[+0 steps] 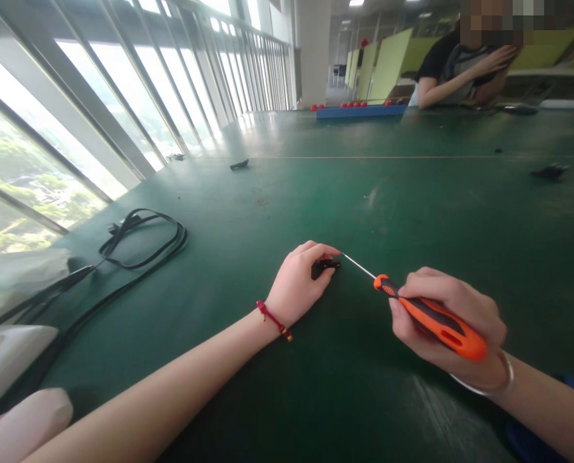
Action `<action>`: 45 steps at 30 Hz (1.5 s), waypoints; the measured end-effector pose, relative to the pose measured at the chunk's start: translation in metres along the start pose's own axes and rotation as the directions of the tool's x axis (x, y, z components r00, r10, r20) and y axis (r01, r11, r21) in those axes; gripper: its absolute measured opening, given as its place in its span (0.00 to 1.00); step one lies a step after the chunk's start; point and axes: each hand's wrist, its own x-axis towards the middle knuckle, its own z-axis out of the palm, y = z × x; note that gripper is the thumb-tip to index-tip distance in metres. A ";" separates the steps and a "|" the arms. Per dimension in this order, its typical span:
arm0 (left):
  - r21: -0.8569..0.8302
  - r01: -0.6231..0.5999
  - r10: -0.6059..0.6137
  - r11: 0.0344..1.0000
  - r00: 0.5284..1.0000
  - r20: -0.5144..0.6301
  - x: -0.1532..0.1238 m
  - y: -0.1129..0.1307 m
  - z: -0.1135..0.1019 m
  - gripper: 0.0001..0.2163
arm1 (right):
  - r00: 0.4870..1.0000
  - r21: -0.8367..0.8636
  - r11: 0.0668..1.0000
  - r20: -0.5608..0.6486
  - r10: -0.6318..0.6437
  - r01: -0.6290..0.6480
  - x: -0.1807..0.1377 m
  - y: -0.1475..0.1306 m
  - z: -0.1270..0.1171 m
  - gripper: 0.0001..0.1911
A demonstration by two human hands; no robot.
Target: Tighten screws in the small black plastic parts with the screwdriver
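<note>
In the head view my left hand (pixel 300 280) rests on the green table with its fingers curled around a small black part (pixel 329 264). Most of that part is hidden by the fingers, so its kind does not show. An orange and black screwdriver (pixel 436 321) lies in the grip of my right hand (pixel 453 315). Its thin metal shaft points up and left, and the tip is close to my left fingertips. Whether the tip touches the black part I cannot tell.
A black cable (pixel 144 257) lies coiled on the left, near white objects (pixel 14 360) at the table edge. Small black pieces (pixel 239 164) lie farther back. A blue strip with red knobs (pixel 358 112) stands at the far side, where a person (pixel 460 74) leans on the table.
</note>
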 end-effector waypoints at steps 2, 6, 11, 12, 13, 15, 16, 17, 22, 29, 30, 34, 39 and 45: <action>0.000 0.001 -0.001 1.000 1.000 -0.007 0.000 0.000 0.000 0.09 | 1.000 0.028 0.999 0.012 -0.029 0.028 0.001 -0.003 -0.002 0.12; -0.014 -0.007 0.007 1.000 1.000 -0.002 0.000 -0.002 -0.001 0.07 | 0.996 0.090 0.993 0.041 -0.076 0.072 0.003 -0.006 -0.002 0.12; 0.012 -0.018 0.018 1.000 1.000 0.004 0.000 -0.003 -0.002 0.07 | 0.997 0.072 0.996 0.049 -0.057 0.054 0.002 -0.006 0.001 0.10; 0.022 -0.022 0.021 1.000 1.000 0.007 0.000 -0.003 -0.002 0.07 | 0.998 0.068 0.997 0.048 -0.047 0.044 0.001 -0.005 0.001 0.10; 0.032 -0.027 0.027 0.999 1.000 0.010 0.000 -0.003 -0.002 0.07 | 0.998 0.068 0.997 0.049 -0.038 0.034 0.001 -0.005 0.001 0.10; 0.048 -0.042 0.042 0.998 0.999 0.013 0.001 -0.002 -0.001 0.07 | 0.998 0.077 0.997 0.059 -0.035 0.031 0.001 -0.005 0.001 0.11; 0.057 -0.049 0.048 0.997 0.999 0.014 0.001 -0.002 -0.001 0.07 | 0.997 0.080 0.996 0.066 -0.039 0.034 0.001 -0.005 0.000 0.12; 0.065 -0.054 0.053 0.996 0.998 0.014 0.000 -0.002 -0.001 0.07 | 0.997 0.077 0.996 0.073 -0.041 0.035 0.001 -0.005 -0.001 0.12; 0.078 -0.058 0.057 0.995 0.998 0.009 -0.001 -0.001 0.000 0.08 | 0.997 0.030 0.999 0.071 -0.024 0.022 0.001 -0.005 -0.003 0.13; 0.089 -0.053 0.053 0.995 0.999 0.000 -0.002 0.000 0.000 0.08 | 0.998 0.049 0.999 0.057 -0.021 0.018 -0.001 -0.004 -0.002 0.14; 0.091 -0.049 0.049 0.995 0.999 -0.002 -0.001 0.000 0.000 0.08 | 0.998 0.052 0.998 0.055 -0.027 0.024 -0.001 -0.004 -0.002 0.14; 0.097 -0.045 0.046 0.994 0.999 -0.012 -0.001 0.001 0.000 0.08 | 0.999 0.013 0.999 0.025 -0.049 0.048 -0.002 -0.003 -0.001 0.13; 0.101 -0.054 0.056 0.993 0.998 -0.013 -0.001 0.000 0.001 0.08 | 0.999 0.003 1.000 0.051 -0.008 0.008 -0.005 -0.001 -0.003 0.13; 0.103 -0.067 0.068 0.992 0.998 -0.010 -0.002 0.001 0.000 0.08 | 0.998 0.019 1.000 0.062 -0.013 0.012 -0.005 0.000 -0.002 0.12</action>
